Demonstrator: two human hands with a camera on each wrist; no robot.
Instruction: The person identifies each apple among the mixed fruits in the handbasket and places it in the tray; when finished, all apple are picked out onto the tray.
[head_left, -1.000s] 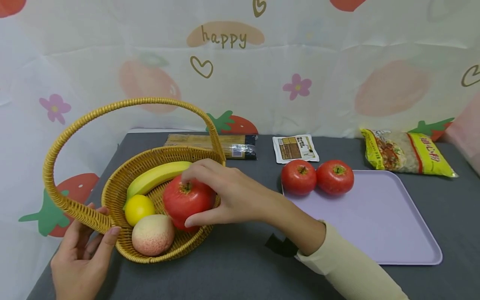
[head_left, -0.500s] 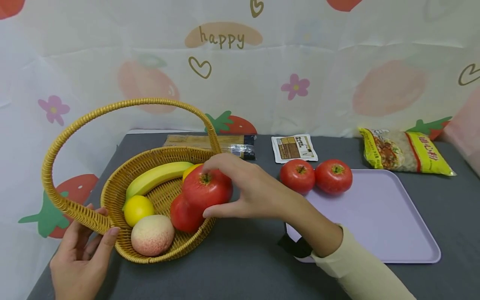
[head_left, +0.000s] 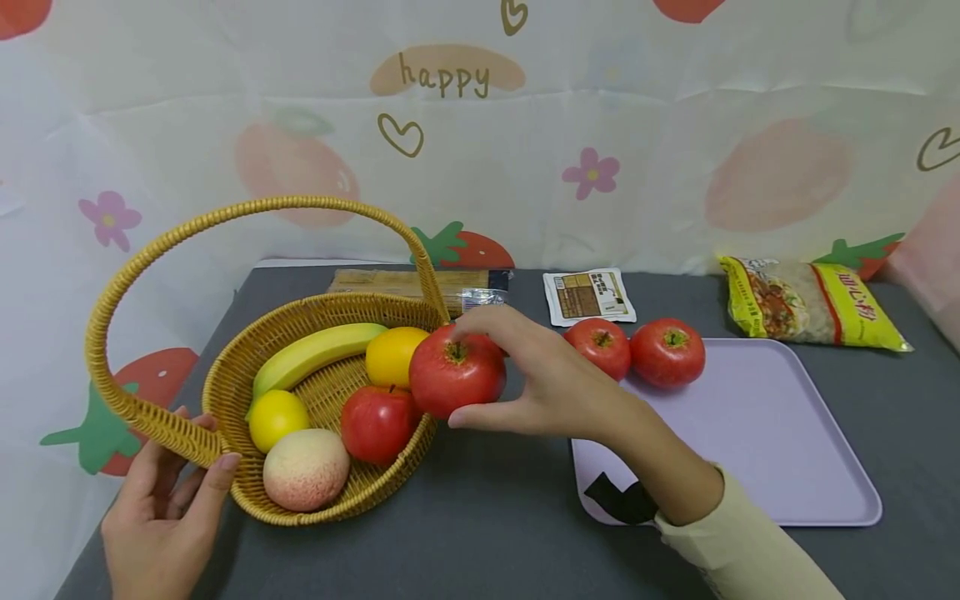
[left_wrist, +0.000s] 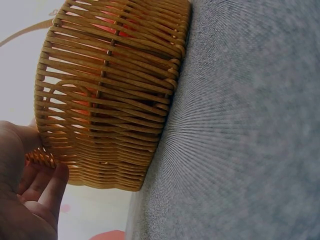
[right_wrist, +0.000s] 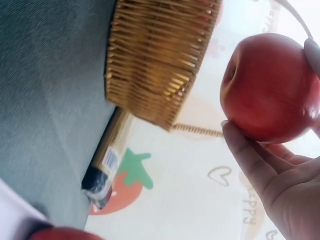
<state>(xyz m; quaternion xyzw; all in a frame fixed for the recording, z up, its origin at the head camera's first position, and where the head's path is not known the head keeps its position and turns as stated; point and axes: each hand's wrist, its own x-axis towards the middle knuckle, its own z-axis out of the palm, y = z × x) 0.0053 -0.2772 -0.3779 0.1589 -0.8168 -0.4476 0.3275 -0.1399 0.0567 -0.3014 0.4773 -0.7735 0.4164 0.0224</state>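
My left hand (head_left: 161,517) grips the yellow wicker basket (head_left: 300,518) where its tall handle meets the rim, thumb in front and fingers behind. In the left wrist view the fingers curl at the woven wall (left_wrist: 105,100). My right hand (head_left: 558,383) holds a red apple (head_left: 456,375) between thumb and fingers, just above the basket's right rim. The right wrist view shows this apple (right_wrist: 272,92) up off the table. Inside the basket lie a banana (head_left: 315,354), an orange (head_left: 390,354), a lemon (head_left: 277,419), a peach (head_left: 306,471) and another red apple (head_left: 377,425).
To the right is a lilac tray (head_left: 757,450), with two red apples (head_left: 667,354) at its back left corner. Along the table's back lie a long packet (head_left: 420,285) behind the basket, a small white sachet (head_left: 590,297) and a yellow noodle bag (head_left: 813,302).
My right hand has carried the apple rightward from over the basket's inside to its right rim, uncovering the orange and the other apple. The left hand has stayed on the basket.
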